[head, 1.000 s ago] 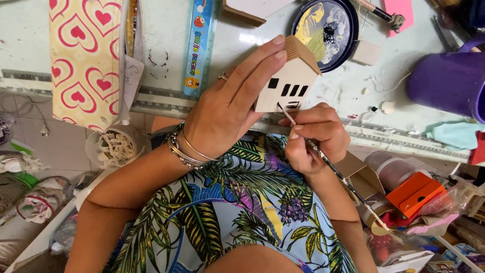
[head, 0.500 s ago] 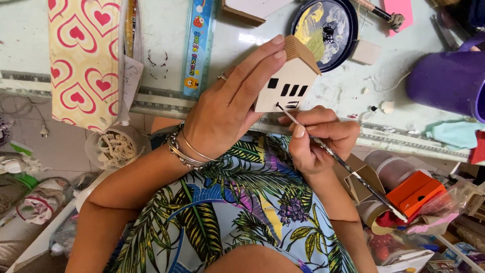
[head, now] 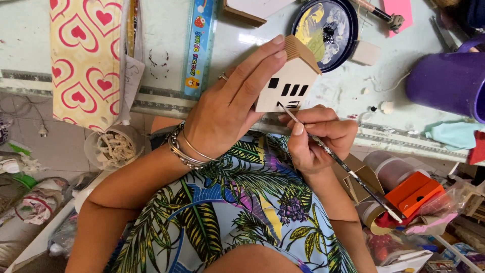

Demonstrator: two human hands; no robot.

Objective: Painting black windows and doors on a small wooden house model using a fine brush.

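Observation:
My left hand [head: 230, 108] grips a small cream model house [head: 287, 80] with a brown ridged roof and black painted windows, held above the table edge. My right hand [head: 316, 139] pinches a thin paintbrush [head: 343, 164], its tip touching the lower front of the house. Bracelets circle my left wrist and a ring sits on one finger. The brush handle slants down to the right past my forearm.
A round dark palette [head: 326, 23] with yellow and white paint lies behind the house. A heart-patterned pouch [head: 86, 55] and a blue ruler [head: 198, 45] lie left; a purple cup [head: 447, 81] stands right. Orange box [head: 414, 189], tape rolls and tubs crowd the lower right.
My right hand shifted slightly right and the brush tip moved along the lower front of the house. The left hand kept the house almost still.

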